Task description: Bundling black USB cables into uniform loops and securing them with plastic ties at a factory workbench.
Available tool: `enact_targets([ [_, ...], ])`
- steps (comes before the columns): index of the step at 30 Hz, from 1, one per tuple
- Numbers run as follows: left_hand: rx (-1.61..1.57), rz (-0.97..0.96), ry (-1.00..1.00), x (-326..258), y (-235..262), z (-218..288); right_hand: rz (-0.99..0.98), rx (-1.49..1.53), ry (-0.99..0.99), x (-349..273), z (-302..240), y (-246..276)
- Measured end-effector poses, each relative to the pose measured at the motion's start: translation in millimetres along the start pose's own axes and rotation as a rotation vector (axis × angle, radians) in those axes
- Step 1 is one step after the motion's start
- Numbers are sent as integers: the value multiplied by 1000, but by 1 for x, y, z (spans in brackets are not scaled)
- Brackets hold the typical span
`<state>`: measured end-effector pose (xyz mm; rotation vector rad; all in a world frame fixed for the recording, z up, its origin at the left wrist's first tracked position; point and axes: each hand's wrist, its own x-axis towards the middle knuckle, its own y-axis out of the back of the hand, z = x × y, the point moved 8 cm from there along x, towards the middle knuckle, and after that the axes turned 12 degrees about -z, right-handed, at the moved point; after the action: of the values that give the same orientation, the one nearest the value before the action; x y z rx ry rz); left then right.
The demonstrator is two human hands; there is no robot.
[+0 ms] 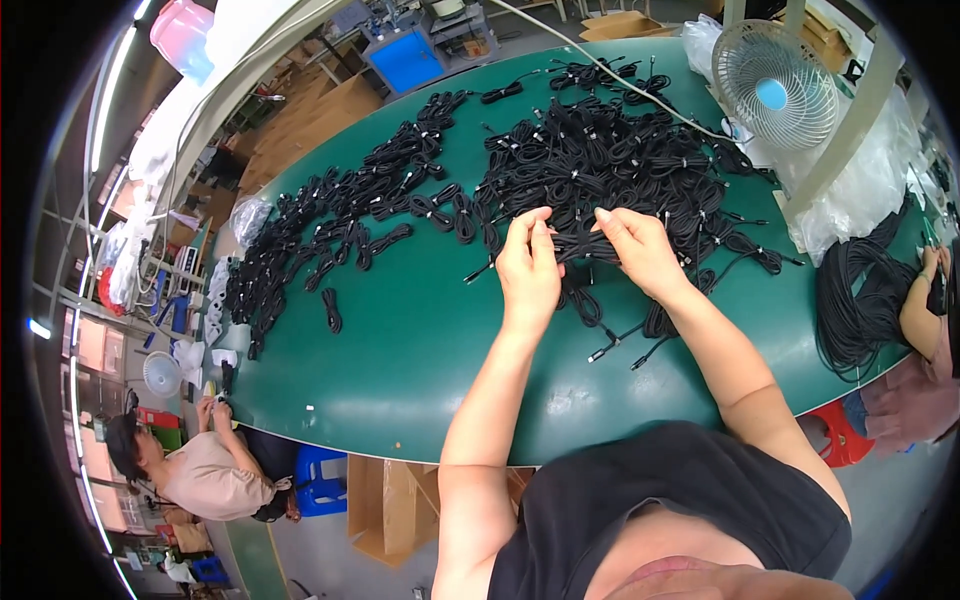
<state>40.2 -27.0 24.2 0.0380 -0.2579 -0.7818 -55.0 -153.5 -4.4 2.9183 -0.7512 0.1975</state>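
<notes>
Both hands are on it now: the left hand [527,265] pinches one end of a black cable bundle [583,246], thumb raised, while the right hand [648,258] grips the other end. The bundle's stretched level between them, right at the near edge of a big cable pile [610,150] on the green table [420,370]. Over to my right, a white fan [775,88] stands beside that heap, facing the worker.
</notes>
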Motion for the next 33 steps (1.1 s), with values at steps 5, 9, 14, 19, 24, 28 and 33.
enact_targets([
  [5,437,90,-327,-5,28,14,-324,576,-411,-14,28,-46],
  [9,-167,-80,194,-5,40,-26,61,-567,708,-35,-48,-50],
  [14,-576,4,157,-20,40,-41,-86,-251,320,-30,-33,-54],
  [19,-840,-121,-15,-35,17,-39,-184,451,-84,-47,7,-70],
  [24,-861,-349,157,-66,-14,-51,-221,-109,104,-57,-11,-66],
  [28,-874,-350,88,-75,-10,-44,-23,-380,369,-70,-35,-53],
  [33,-831,-432,83,-90,-21,-44,-90,-252,357,-74,-43,-55],
])
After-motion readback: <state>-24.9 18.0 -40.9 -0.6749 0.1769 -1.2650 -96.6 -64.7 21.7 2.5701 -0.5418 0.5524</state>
